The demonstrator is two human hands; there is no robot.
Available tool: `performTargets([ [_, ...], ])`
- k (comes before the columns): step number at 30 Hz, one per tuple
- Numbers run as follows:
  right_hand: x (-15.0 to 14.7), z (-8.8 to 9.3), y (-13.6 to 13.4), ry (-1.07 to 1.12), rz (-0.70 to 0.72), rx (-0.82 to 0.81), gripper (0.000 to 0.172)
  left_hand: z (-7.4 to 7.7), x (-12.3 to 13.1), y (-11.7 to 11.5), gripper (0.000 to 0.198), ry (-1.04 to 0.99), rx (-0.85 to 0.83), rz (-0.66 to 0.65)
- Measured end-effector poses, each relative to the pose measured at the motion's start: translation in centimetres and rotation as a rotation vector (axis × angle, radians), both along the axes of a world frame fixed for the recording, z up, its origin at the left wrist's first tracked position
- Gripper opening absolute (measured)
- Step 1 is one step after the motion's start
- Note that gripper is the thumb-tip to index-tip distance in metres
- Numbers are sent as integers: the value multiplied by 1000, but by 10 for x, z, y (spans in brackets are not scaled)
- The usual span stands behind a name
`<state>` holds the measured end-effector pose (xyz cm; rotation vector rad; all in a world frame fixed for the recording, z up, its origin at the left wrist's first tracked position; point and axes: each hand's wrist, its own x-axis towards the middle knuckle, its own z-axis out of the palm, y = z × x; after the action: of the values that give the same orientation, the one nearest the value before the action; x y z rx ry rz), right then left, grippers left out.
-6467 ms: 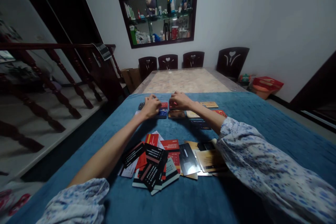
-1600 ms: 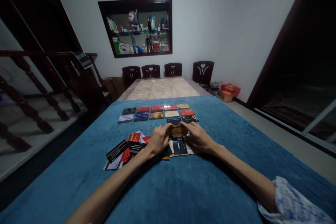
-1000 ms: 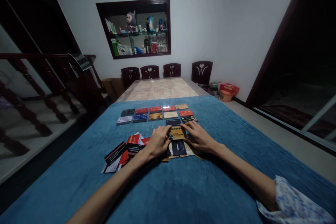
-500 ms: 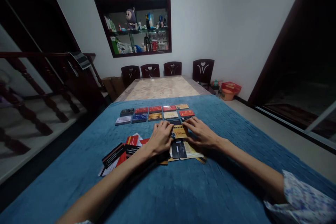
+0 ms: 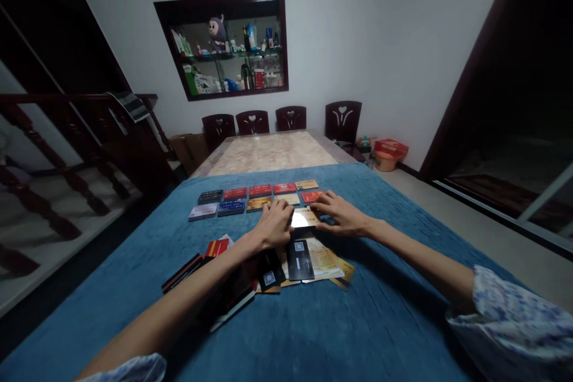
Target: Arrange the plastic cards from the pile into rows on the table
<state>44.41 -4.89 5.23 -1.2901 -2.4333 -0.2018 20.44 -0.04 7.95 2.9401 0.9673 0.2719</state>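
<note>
My left hand (image 5: 275,224) and my right hand (image 5: 340,215) hold a gold card (image 5: 304,218) between their fingertips, low over the blue cloth (image 5: 340,334). The card catches the light and glares white on its left half. Just beyond it lie two tidy rows of cards (image 5: 250,198), red, blue, gold and dark. Nearer to me a loose pile of cards (image 5: 286,262) is spread out, partly hidden under my left forearm.
The blue cloth covers the near half of a long marble-topped table (image 5: 268,152). Several dark chairs (image 5: 290,117) stand at its far end below a wall niche with bottles. A wooden stair railing (image 5: 67,131) runs on the left, and a red basket (image 5: 389,152) sits on the floor at right.
Both hands have carried the gold card forward from the loose pile towards the tidy rows. Earlier they were pressing cards down in the rows, then came back to the pile.
</note>
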Motion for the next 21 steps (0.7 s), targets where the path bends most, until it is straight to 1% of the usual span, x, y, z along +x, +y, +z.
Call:
performTargets([
  [5,12,-2,17,-12,-9,1,39,2,13,16,28,40,7,10],
  [8,20,-2,28,-34,-34,-7,35,2,22,27,23,39,11,10],
  [10,26,-1,35,-52,-55,-16,34,3,28,33,23,36,11,12],
  [15,36,8,51,-100,-129,-49,39,6,46,47,25,69,15,43],
  [21,38,19,69,-194,-268,-179,25,8,65,64,23,108,13,97],
])
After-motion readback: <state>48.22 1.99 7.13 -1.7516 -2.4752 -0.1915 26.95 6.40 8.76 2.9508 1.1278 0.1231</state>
